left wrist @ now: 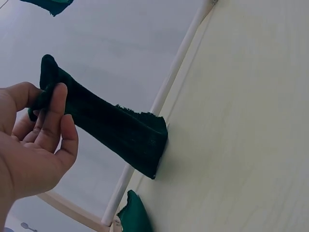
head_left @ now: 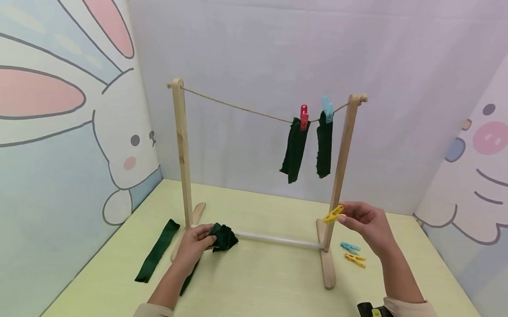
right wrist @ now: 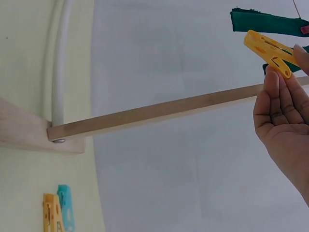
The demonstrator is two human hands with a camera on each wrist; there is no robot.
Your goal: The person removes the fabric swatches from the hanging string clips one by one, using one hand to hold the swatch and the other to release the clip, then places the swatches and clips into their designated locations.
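In the head view my left hand (head_left: 195, 246) pinches a dark green cloth strip (head_left: 223, 238) by one end, low near the left post. The left wrist view shows this strip (left wrist: 116, 121) hanging from thumb and fingers, its free end over the white bar. My right hand (head_left: 368, 227) holds a yellow clothespin (head_left: 333, 214) by its handles, beside the right post. Up on the rope (head_left: 239, 108), a red clothespin (head_left: 304, 118) grips one green strip (head_left: 295, 148), and a light blue clothespin (head_left: 327, 108) grips another (head_left: 324, 145).
A wooden stand (head_left: 181, 150) with two posts and a white lower bar (head_left: 280, 240) carries the rope. One green strip (head_left: 157, 251) lies left of it; another (head_left: 189, 277) lies partly behind my left arm. Blue (head_left: 350, 248) and yellow (head_left: 355, 260) clothespins lie right of the stand.
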